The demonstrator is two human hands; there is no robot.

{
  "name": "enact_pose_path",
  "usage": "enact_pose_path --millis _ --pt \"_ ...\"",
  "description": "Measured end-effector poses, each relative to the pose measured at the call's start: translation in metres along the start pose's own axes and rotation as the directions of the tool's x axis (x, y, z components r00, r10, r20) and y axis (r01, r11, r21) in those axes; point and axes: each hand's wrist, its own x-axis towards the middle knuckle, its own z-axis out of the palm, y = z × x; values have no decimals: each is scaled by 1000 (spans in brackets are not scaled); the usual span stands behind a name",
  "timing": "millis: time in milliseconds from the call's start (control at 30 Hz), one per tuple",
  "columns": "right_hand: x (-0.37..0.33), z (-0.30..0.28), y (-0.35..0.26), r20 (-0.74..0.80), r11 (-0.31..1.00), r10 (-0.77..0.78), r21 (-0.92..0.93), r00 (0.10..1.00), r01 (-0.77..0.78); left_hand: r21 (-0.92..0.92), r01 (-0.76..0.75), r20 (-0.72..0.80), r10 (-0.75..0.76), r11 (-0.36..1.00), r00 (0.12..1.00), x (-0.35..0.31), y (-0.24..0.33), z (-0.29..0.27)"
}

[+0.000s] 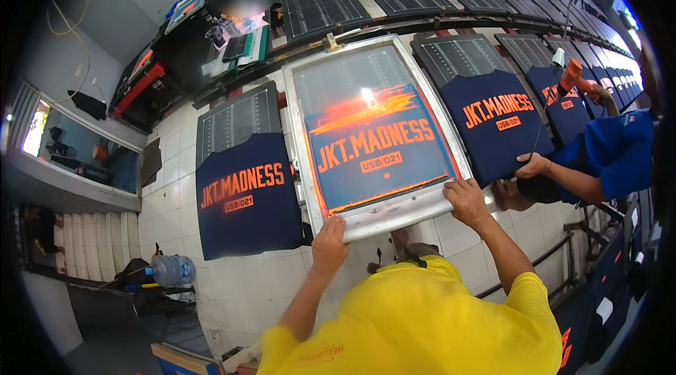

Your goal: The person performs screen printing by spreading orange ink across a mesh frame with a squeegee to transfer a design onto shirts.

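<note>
An aluminium-rimmed printing screen (pixel 394 219) lies over a board in front of me, with orange lettering showing through its mesh. A thick smear of orange ink (pixel 352 114) crosses the mesh above the lettering, and more ink lines its lower edge. My left hand (pixel 329 242) is closed on the near left corner of the frame. Near the right corner, the fingers of my right hand (pixel 466 202) curl over the rim. A navy shirt (pixel 246 223) with an orange print lies on the board to the left; another navy shirt (pixel 493 146) is on the right-hand board.
To the right, a co-worker in a blue shirt (pixel 616 153) holds an orange heat gun (pixel 572 78) above another printed shirt. Black boards (pixel 324 9) line the far side. A cluttered dark table (pixel 169 51) stands far left. A water jug (pixel 172 271) sits lower left.
</note>
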Motion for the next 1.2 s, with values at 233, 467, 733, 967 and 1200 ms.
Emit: enact_pose_path --millis 233,467,733,967,1200 --pt "-8 -19 -27 184 992 111 36 977 -119 18 3 125 -5 1000 992 -23 7 7" --pt "-15 -22 -20 99 964 126 222 987 -146 -89 -6 186 23 996 982 -22 8 -7" --pt "-18 57 74 -119 673 708 412 696 -614 -337 473 -61 -520 814 852 -18 -63 10" --pt "-15 95 89 -14 432 858 560 513 -707 -261 588 -2 -610 765 793 -24 -109 43" --pt "2 100 87 -49 415 877 577 477 -704 -387 725 170 -729 570 663 -18 -135 40"
